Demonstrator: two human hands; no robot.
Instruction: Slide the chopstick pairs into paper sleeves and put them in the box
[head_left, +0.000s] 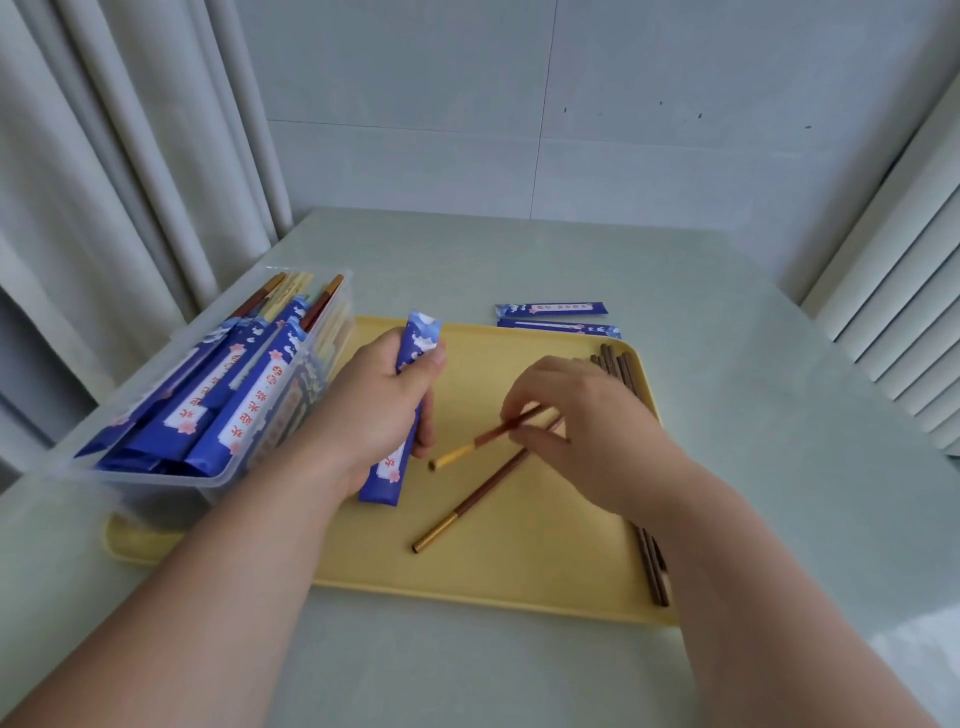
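- Many sleeved chopstick pairs (228, 400) lie stacked in the clear plastic box (156, 480) at the 9 o'clock side of the yellow tray (519, 545). Their bare ends stick out toward 1 o'clock.
- One blue paper sleeve (421, 338) is in the left hand (379, 400), just beside the box. The fingers are curled round its middle and the thumb presses on its upper part. It slants from a lower end at 7 o'clock, down at the tray, to an upper end at 12 o'clock.
- One reddish-brown chopstick (467, 452) is pinched between the thumb and fingertips of the right hand (582, 426), over the middle of the tray. Its gold end points toward 8 o'clock, near the lower part of the held sleeve but apart from it.
- A second chopstick (467, 506) lies flat on the tray, gold end toward 7 o'clock. Its far end runs under the right hand's fingers; I cannot tell whether they hold it too.
- Two empty sleeves (550, 309) lie side by side on the pale table (779, 467), just past the tray's 1 o'clock corner.
- Several dark loose chopsticks (618, 364) lie along the tray's 3 o'clock edge, partly hidden by the right forearm.
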